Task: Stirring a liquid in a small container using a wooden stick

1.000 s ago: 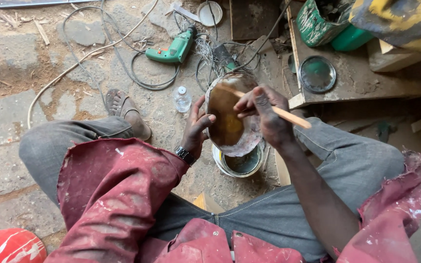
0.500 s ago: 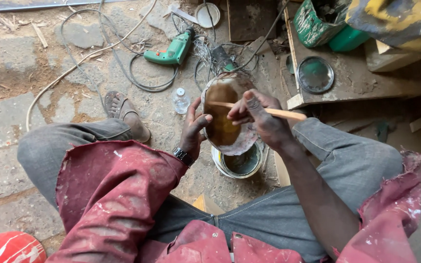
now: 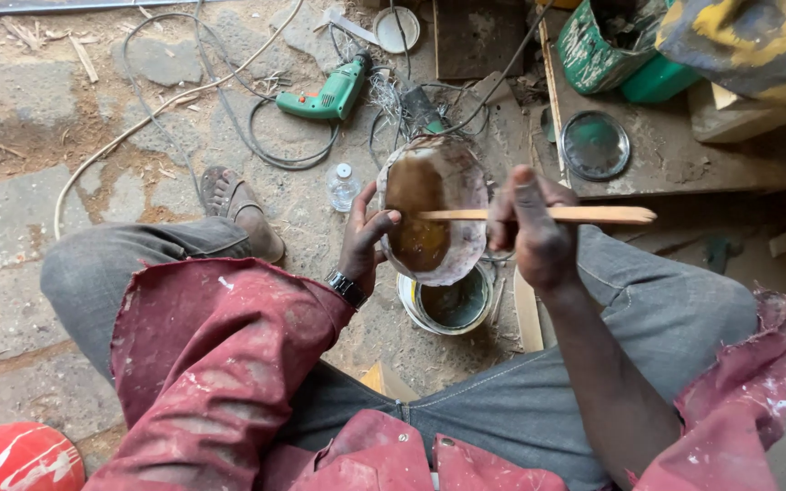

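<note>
My left hand [image 3: 364, 238] grips the near left rim of a cut white plastic container [image 3: 452, 173], tilted and holding brown-yellow liquid. My right hand [image 3: 531, 227] is closed on a flat wooden stick [image 3: 593, 215] that lies level across the container's mouth, its tip near my left thumb. Directly below the container, on the ground between my knees, stands an open round tin [image 3: 448, 307] with dark greenish liquid. I sit in a stained red coat and grey trousers; a watch is on my left wrist.
A green electric drill [image 3: 331, 95] with coiled cable lies on the paving ahead, a small plastic bottle [image 3: 343, 186] near my sandalled foot [image 3: 240, 211]. A round lid [image 3: 596, 145] rests on a wooden board right; green tins [image 3: 593, 50] behind. A red object [image 3: 11, 459] sits bottom left.
The stick swung from slanting into the container to lying level across its mouth. My right hand shifted rightward along it; the container rose slightly and tilted.
</note>
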